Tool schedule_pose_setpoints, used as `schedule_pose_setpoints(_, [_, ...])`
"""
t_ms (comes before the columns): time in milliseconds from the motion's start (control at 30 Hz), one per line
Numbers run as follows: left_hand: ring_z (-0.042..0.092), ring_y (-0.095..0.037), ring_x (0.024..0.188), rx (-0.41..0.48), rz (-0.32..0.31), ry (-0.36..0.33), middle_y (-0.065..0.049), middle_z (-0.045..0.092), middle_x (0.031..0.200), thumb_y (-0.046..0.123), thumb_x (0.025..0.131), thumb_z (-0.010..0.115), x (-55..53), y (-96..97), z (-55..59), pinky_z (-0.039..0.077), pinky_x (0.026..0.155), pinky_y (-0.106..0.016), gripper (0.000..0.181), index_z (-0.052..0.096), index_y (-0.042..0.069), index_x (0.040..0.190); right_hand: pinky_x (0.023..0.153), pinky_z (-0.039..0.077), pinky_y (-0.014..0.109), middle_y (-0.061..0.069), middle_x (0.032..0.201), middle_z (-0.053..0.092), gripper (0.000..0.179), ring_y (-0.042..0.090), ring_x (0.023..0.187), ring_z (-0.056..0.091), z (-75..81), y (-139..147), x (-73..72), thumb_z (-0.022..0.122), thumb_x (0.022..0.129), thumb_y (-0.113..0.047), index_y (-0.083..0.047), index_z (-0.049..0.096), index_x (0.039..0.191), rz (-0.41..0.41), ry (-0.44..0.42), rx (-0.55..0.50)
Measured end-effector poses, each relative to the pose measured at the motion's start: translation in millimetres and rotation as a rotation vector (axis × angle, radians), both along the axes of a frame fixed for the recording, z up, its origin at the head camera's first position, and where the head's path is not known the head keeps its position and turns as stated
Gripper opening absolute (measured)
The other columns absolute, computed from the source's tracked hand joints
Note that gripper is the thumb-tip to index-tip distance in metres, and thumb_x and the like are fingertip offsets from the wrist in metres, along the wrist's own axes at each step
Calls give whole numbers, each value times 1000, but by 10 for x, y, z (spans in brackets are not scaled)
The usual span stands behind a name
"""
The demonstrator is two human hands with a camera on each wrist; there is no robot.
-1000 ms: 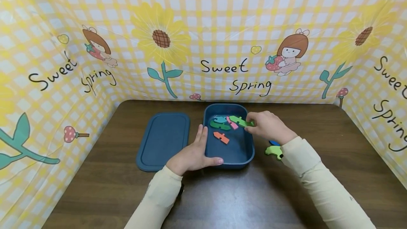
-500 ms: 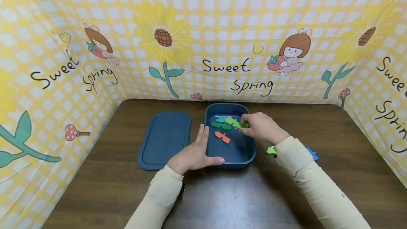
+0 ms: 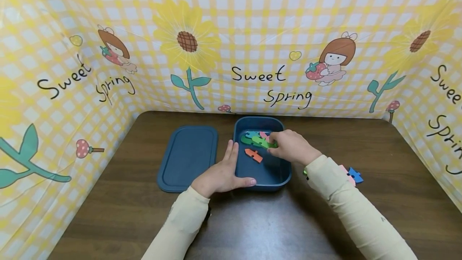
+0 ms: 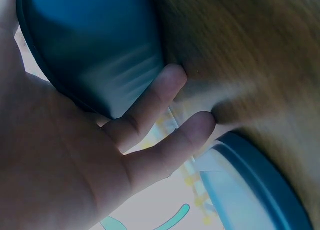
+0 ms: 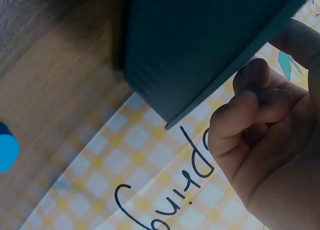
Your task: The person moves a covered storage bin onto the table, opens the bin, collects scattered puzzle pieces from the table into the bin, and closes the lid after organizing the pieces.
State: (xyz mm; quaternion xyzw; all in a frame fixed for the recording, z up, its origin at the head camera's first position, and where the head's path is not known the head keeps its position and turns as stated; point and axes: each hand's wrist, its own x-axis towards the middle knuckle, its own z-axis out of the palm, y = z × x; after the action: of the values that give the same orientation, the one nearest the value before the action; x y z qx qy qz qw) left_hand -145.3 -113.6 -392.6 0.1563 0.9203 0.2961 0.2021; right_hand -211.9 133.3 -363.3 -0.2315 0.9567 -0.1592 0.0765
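Observation:
My right hand (image 3: 294, 147) reaches over the right wall of the dark blue box (image 3: 265, 175) and pinches the end of a bright green puzzle piece (image 3: 261, 142). In the right wrist view the curled fingers (image 5: 232, 117) show beside the box wall, which hides the piece. My left hand (image 3: 216, 175) has its straight fingers against the box's left wall and its thumb over the near rim. Inside the box lie a dark green piece (image 3: 246, 140), a teal piece (image 3: 251, 134), a pink piece (image 3: 264, 135) and, apart from these, an orange piece (image 3: 254, 155).
The box's flat blue lid (image 3: 188, 157) lies left of it on the brown table (image 3: 119, 196). Right of the box, a lime piece (image 3: 305, 173), a pink piece (image 3: 347, 174) and a blue piece (image 3: 355, 175) are partly covered by my right sleeve. Checked cloth (image 3: 245, 43) walls the table.
My right hand has moved left and slightly deeper into the box with the bright green piece. The left hand stays on the box. More pieces show beyond the right sleeve.

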Motion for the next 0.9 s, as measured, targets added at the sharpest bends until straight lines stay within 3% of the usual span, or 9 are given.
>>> schedule_pose_setpoints(233, [41,-36,140,1,0,-4,-2,-24,165,66,86,69,7,0,16,42,106,-48,121,-13,17,162,59,47,30,1,79,60,26,19,69,55,-8,-46,1,76,93,-27,-6,71,108,3,-13,13])
schedule_pose_setpoints(633, [40,-35,141,1,-5,-3,0,-25,165,65,87,69,5,3,15,41,107,-48,120,-13,17,162,71,55,33,6,95,69,31,18,75,58,-53,-107,0,77,92,-26,-4,73,113,22,14,21])
schedule_pose_setpoints(900, [39,-36,141,4,-3,0,-1,-25,165,66,86,69,5,2,15,41,107,-49,120,-12,17,162,74,57,35,6,97,70,32,18,75,59,-86,-135,-18,77,92,-27,-4,74,114,31,22,49])
